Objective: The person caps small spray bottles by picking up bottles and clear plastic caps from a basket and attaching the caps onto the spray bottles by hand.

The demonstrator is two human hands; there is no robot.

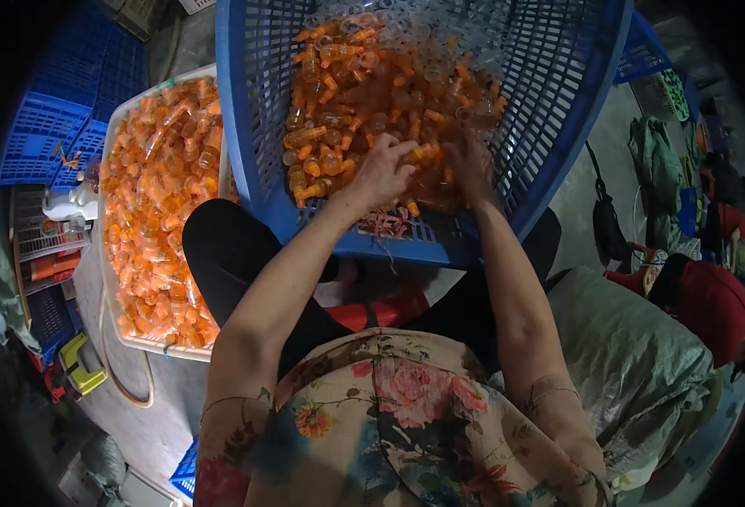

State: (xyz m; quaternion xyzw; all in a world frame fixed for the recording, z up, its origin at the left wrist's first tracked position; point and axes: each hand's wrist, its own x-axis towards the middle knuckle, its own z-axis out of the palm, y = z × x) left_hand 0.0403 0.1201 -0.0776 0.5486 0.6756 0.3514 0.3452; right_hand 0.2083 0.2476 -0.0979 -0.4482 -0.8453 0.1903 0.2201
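Note:
A large blue basket (pixel 231 110) tilts toward me between my knees. Inside lie many small clear bottles with orange tops (pixel 330 122), and clear plastic pieces (pixel 406 21) heap at its far end. My left hand (pixel 381 173) is over the near part of the pile, its fingers curled at an orange-topped bottle (pixel 424 154). Just right of that bottle, my right hand (pixel 471 165) reaches into the pile; its fingers are dark and smeared by motion. A tangle of pinkish strands (pixel 387 224) lies by the basket's near wall.
At my left stands a white tub (pixel 109 253) heaped with similar orange-topped pieces. Blue crates (pixel 51 127) are stacked beyond it. On the right are a greenish sack (pixel 626 346), a black strap (pixel 609 220) and a person in a red cap (pixel 710 308).

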